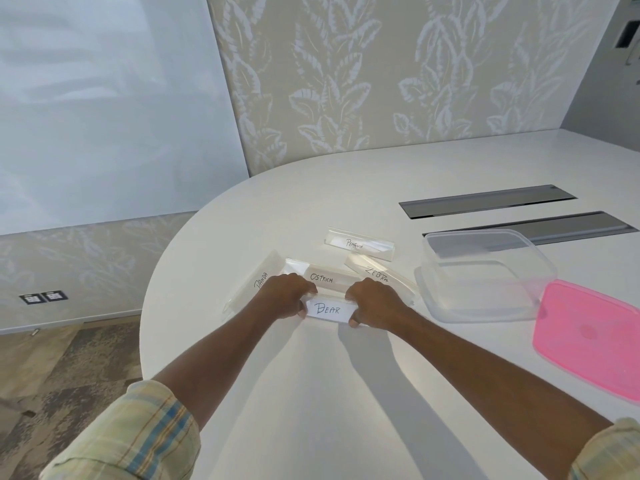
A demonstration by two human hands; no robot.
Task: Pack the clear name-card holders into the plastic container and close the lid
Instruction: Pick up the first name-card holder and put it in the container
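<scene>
My plaid sleeves [138, 434] fill the bottom corners, and my bare forearms run up from them to the middle of the white table [311, 393]. My left hand [285, 294] and right hand [375, 303] are each clamped on one end of the BEAR holder [328, 310], thumbs under its near edge and fingers curled over the top; the card between them reads clearly.

Four more holders lie past it. The OSTRICH holder [322, 277] sits at twelve o'clock from BEAR, touching or just behind my knuckles. The PANDA holder [258, 280] slants off at ten o'clock, the ZEBRA holder [375, 275] at one o'clock, and the PENGUIN holder [358, 244] lies farther back at twelve to one. The plastic container [485, 271] stands open and empty at two to three o'clock from my hands, with its pink lid [588, 337] lying flat at three o'clock, nearer me than the tub.

The step in hand looks like the first pick. To do it well, I should lift BEAR straight up before swinging right, so it does not drag OSTRICH or knock ZEBRA, which lies across the path to the tub. Clear plastic is slick, so I would keep an even pinch at both ends and hold it level. Laying it flat along one wall of the tub should leave room for the others to stack, and keeping clear of the lid means nothing gets nudged off line.
</scene>
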